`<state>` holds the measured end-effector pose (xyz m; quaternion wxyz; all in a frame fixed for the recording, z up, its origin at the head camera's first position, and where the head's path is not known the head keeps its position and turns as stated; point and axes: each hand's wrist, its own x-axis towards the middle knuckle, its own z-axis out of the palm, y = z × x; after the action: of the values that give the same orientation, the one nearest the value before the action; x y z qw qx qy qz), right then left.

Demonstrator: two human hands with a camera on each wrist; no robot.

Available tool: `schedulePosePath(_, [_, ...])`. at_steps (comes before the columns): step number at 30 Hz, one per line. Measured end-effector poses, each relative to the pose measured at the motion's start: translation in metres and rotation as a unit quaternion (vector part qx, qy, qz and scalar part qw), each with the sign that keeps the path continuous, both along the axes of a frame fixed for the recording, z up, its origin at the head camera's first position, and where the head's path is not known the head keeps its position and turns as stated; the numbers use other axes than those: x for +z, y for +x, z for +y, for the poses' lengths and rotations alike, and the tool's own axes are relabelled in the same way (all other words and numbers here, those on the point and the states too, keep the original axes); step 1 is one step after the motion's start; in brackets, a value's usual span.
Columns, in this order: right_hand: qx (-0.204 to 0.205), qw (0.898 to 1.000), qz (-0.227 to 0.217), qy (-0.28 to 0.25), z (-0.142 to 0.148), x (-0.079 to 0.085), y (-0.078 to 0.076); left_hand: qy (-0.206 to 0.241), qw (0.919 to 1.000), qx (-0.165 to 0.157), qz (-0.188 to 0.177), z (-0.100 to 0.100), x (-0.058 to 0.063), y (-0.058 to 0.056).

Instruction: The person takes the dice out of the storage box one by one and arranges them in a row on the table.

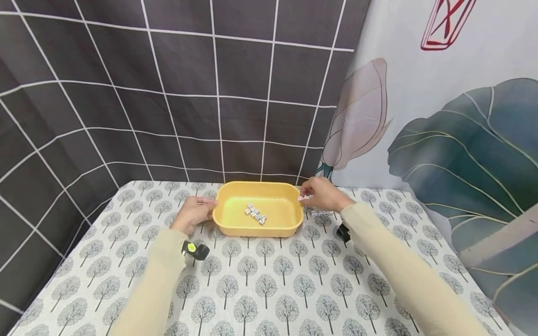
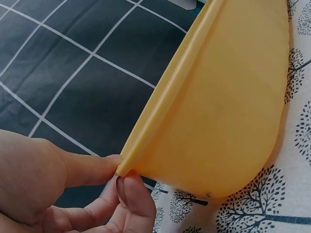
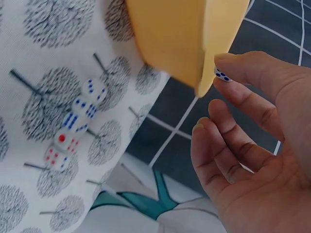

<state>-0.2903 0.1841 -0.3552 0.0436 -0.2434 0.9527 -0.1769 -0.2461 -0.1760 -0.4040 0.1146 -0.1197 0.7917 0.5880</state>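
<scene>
A yellow oval plastic basin (image 1: 235, 228) stands on the table, with several white dice (image 1: 255, 213) lying in a loose cluster on its floor. At the basin's left end my left hand (image 1: 194, 212) pinches the rim between thumb and fingers, as the left wrist view shows up close. My right hand (image 1: 322, 193) is at the right end, holding one white die (image 3: 222, 74) with blue dots between thumb and index finger, right by the rim. The other fingers of that hand are loosely bent. Beside the basin on the right lies a row of dice (image 3: 70, 127).
A white cloth printed with grey trees (image 1: 265, 284) covers the table. Behind it hangs a dark curtain with white grid lines (image 1: 180, 93), and at the right a light curtain with large leaves and a flower (image 1: 357, 116). Both wrists wear dark camera mounts (image 1: 197, 251).
</scene>
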Motion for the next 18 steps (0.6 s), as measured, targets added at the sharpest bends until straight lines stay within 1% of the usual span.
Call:
schedulePosePath(5, [-0.008,1.000,-0.003,0.002,0.014,-0.003,-0.001,-0.003,0.9999,-0.011,-0.007,-0.001,0.003,0.000])
schedulePosePath(10, [-0.004,1.000,-0.013,-0.014,0.028,-0.005,-0.002,-0.006,0.9997,-0.021,-0.011,-0.002,0.006,-0.001])
schedulePosePath(18, [-0.017,1.000,-0.017,-0.011,0.051,-0.012,-0.003,-0.008,0.9997,-0.020,-0.015,-0.002,0.007,-0.004])
